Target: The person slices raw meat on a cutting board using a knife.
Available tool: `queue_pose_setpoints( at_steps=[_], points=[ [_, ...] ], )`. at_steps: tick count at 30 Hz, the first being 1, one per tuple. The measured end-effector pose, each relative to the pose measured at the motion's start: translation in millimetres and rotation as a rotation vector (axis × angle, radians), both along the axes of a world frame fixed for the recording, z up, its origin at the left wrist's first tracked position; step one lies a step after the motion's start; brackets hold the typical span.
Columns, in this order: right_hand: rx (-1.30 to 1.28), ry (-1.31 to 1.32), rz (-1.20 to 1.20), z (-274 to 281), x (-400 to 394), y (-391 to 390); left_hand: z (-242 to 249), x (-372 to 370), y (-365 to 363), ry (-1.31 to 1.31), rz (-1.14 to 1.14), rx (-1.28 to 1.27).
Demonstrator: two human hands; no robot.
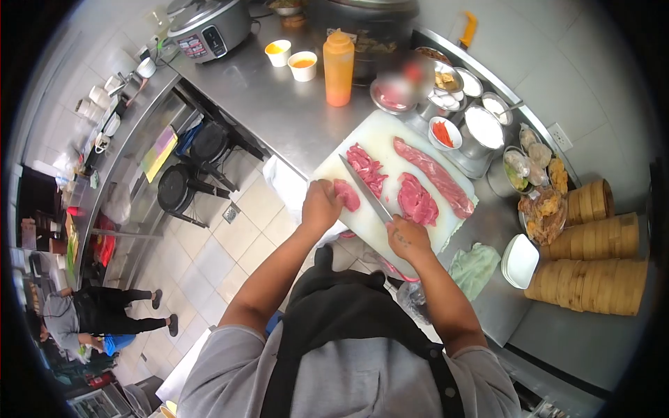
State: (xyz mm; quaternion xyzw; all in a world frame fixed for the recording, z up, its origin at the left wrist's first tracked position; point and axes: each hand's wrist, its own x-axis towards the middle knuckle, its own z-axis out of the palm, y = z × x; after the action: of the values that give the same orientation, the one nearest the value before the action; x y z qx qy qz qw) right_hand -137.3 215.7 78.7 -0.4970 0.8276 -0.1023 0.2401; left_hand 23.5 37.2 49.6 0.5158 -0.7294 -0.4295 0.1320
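Observation:
In my right hand (408, 238) is a kitchen knife (369, 191), its blade slanting up and left across the white cutting board (334, 167). My left hand (322, 205) has its fingers closed against the left side of a small piece of raw meat (346, 195), holding it on the board. Beyond the blade lies a pile of sliced meat (366, 169). Right of the knife sits a stack of meat slices (418, 200). A long strip of raw meat (435, 177) runs along the board's far right side.
An orange squeeze bottle (339, 70) and two sauce cups (302, 66) stand behind the board. Metal containers (483, 129) and a bowl of red strips (444, 133) are at its right. Bamboo steamers (589, 285), white dishes (520, 261) and a green cloth (474, 270) lie nearer. Another person (90, 313) stands far left.

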Motion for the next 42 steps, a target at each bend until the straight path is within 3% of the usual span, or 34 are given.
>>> queue_pose_setpoints(
  at_steps=[2,3,10,14,18,22,24,26,35,39,41,42],
  points=[
    [-0.073,0.04,0.021,1.6,1.8,5.9,2.5,9.0,3.8,0.039,-0.28,-0.627],
    [-0.065,0.037,0.026,5.3,6.2,5.8,-1.6,10.1,1.4,0.196,-0.366,-0.685],
    [0.017,0.11,0.145,29.8,29.7,11.4,-14.0,-7.8,-19.2,0.135,-0.523,-0.635],
    [0.125,0.059,0.164,49.4,29.2,14.7,-22.5,-7.3,-21.1,0.275,-0.508,-0.588],
    [-0.129,0.072,0.174,-23.9,30.8,-22.2,-27.6,-7.8,-23.0,0.339,-0.511,-0.569],
    [-0.165,0.004,0.123,-38.2,22.0,-66.9,-31.1,-2.4,-19.2,0.327,-0.523,-0.577],
    [-0.181,-0.022,0.112,-26.8,12.2,-40.9,-33.1,-2.2,-22.3,0.358,-0.466,-0.508],
    [0.048,0.008,0.04,-12.8,6.3,-18.5,-29.4,1.7,-28.7,0.373,-0.479,-0.478],
    [0.086,0.039,0.161,37.3,32.8,0.2,-31.2,0.1,-26.0,0.35,-0.501,-0.541],
    [0.07,-0.021,0.161,13.6,33.8,-3.8,-34.5,-1.4,-24.2,0.348,-0.464,-0.517],
    [-0.198,0.064,0.159,-31.2,37.4,-33.2,-36.8,-0.6,-25.3,0.339,-0.486,-0.507],
    [-0.197,0.067,0.161,-32.6,35.1,-46.2,-37.4,-0.4,-25.1,0.333,-0.502,-0.503]
  ],
)
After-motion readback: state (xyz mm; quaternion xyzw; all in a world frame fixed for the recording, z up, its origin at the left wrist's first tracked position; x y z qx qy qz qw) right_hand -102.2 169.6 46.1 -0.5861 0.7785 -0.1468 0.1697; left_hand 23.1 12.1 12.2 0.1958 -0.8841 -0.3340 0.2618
